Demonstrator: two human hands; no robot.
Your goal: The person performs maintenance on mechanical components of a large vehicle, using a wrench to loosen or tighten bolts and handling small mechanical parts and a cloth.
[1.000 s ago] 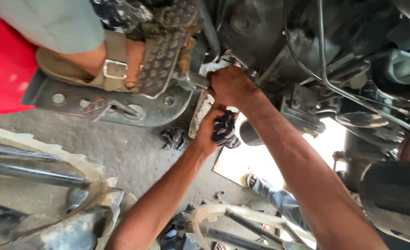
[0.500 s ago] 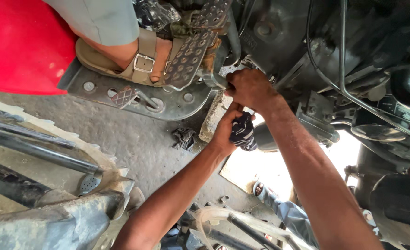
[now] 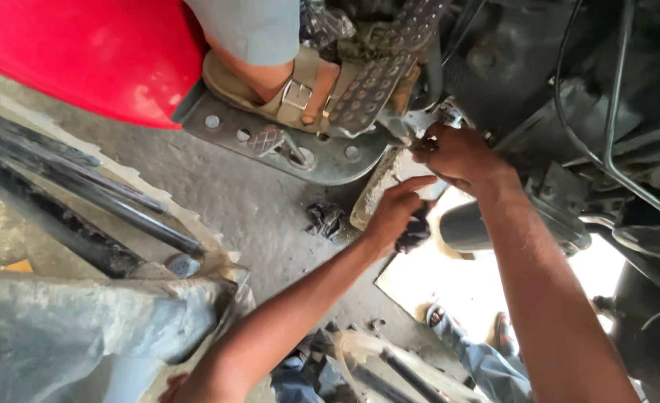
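My right hand (image 3: 460,155) is closed around a small metal fitting (image 3: 403,133) at the edge of a studded pedal (image 3: 367,86) under the machine. My left hand (image 3: 391,213) reaches up from below, just under the right hand. Its forefinger is stretched toward the right hand and its other fingers hold a dark rag (image 3: 413,234). A pale, dirty block (image 3: 375,192) hangs beside the left hand. What sits inside the right fist is hidden.
Another person's sandalled foot (image 3: 285,88) rests on a grey footplate (image 3: 270,142) beside a red fender (image 3: 84,52). Dark rods (image 3: 84,194) cross on the left. Cables and dark engine parts (image 3: 606,112) fill the right. Feet in sandals (image 3: 472,332) stand on the ground below.
The view has swung so the red fender and foot fill more of the top left. Both hands stay at the same fitting, and the left forefinger now stretches out.
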